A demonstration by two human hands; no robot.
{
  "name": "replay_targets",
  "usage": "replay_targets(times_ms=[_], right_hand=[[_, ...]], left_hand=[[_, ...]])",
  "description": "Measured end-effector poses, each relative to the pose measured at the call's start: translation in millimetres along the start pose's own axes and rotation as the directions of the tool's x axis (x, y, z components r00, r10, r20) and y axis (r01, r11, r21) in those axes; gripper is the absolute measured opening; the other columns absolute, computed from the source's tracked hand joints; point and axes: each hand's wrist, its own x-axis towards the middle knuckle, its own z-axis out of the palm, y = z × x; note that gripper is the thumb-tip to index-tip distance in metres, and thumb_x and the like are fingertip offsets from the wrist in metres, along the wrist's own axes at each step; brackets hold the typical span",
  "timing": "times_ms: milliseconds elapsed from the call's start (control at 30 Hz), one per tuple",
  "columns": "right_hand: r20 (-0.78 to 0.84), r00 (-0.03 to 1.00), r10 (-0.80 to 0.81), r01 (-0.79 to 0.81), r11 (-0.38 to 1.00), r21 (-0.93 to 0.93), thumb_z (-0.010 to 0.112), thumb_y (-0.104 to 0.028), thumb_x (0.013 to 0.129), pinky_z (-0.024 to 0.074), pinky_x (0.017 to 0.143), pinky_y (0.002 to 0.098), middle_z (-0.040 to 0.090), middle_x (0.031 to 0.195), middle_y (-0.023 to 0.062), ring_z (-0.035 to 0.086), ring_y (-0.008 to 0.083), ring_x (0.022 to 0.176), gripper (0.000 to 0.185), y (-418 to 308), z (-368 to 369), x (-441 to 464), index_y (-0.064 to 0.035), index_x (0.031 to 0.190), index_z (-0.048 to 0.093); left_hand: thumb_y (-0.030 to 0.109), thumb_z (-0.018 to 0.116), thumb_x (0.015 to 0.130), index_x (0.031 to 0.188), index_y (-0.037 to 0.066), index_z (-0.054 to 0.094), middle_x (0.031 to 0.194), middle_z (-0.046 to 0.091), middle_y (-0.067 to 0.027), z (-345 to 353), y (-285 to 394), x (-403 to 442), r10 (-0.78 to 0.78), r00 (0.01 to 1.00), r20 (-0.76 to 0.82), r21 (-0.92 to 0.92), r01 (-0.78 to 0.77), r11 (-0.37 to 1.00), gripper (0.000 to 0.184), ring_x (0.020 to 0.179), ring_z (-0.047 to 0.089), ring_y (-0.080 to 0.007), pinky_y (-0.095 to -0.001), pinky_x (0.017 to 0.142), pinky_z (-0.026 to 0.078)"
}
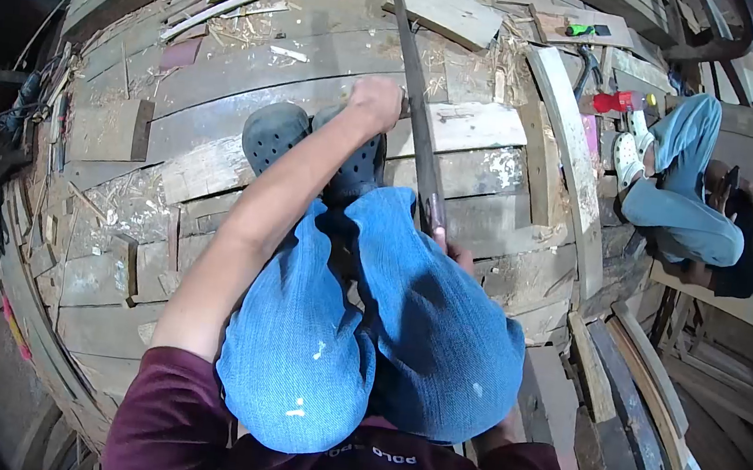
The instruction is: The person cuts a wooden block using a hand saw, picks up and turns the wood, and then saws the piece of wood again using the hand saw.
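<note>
A long, dark, tapering blade [418, 113] runs from beside my right knee to a narrow tip at the top. Whether it is a saw or a machete I cannot tell. My right hand [455, 252] is closed around its near end, mostly hidden behind my knee. My left hand [377, 104] is a fist beside the blade's left side, above my shoes; what it holds is hidden. Just right of the blade lies a pale wooden board [474, 128] on the plank floor [327, 27].
Another pale board [447, 9] lies near the blade's tip. At right, a long curved plank [573, 165], pliers [590, 66], a green-and-black tool [588, 31] and a red bottle [620, 101] are near a seated person [682, 197]. Stacked planks [629, 398] stand lower right; wood shavings are scattered about.
</note>
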Motion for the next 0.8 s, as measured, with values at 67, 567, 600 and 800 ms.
replay_targets(times_ms=[67, 567, 600, 800], right_hand=[[-0.003, 1.000, -0.006, 0.006, 1.000, 0.002, 0.057, -0.040, 0.089, 0.0397, 0.054, 0.0272, 0.056, 0.065, 0.0025, 0.048, 0.0081, 0.061, 0.047, -2, -1, -2, 0.0054, 0.078, 0.062], [-0.069, 0.995, -0.075, 0.069, 0.994, -0.080, 0.059, -0.039, 0.088, 0.0394, 0.054, 0.0271, 0.055, 0.065, 0.0012, 0.047, 0.0073, 0.062, 0.045, -31, -50, -33, 0.0052, 0.077, 0.061], [-0.055, 0.993, -0.107, 0.102, 0.991, -0.088, 0.059, -0.039, 0.088, 0.0394, 0.054, 0.0271, 0.055, 0.065, 0.0011, 0.047, 0.0072, 0.062, 0.045, -36, -57, -34, 0.0052, 0.077, 0.061], [0.027, 0.973, -0.230, 0.229, 0.941, -0.250, 0.065, -0.029, 0.085, 0.0350, 0.049, 0.0236, 0.053, 0.062, -0.0027, 0.044, 0.0046, 0.056, 0.033, -85, -98, -60, 0.0034, 0.077, 0.062]], left_hand=[[0.011, 0.057, 0.073, 0.089, 0.006, 0.069, 0.094, 0.065, -0.0184, 6, -1, 3, -0.023, 0.999, -0.039, -0.010, 0.022, 1.000, 0.021, 0.091, 0.064, -0.0309, -0.0415, 0.077, 0.052], [0.011, 0.064, 0.068, 0.086, 0.008, 0.070, 0.094, 0.067, -0.0149, -1, 3, -2, -0.067, 0.998, -0.016, 0.002, 0.067, 0.998, 0.019, 0.091, 0.065, -0.0290, -0.0394, 0.076, 0.052], [0.011, 0.064, 0.068, 0.086, 0.008, 0.070, 0.094, 0.067, -0.0149, -3, 3, -5, -0.069, 0.997, -0.040, -0.005, 0.069, 0.998, 0.019, 0.091, 0.065, -0.0291, -0.0394, 0.076, 0.052], [0.019, 0.061, 0.073, 0.086, 0.007, 0.070, 0.095, 0.067, -0.0149, -1, 0, -2, -0.092, 0.996, -0.019, 0.045, 0.093, 0.995, 0.020, 0.091, 0.065, -0.0297, -0.0390, 0.076, 0.052]])
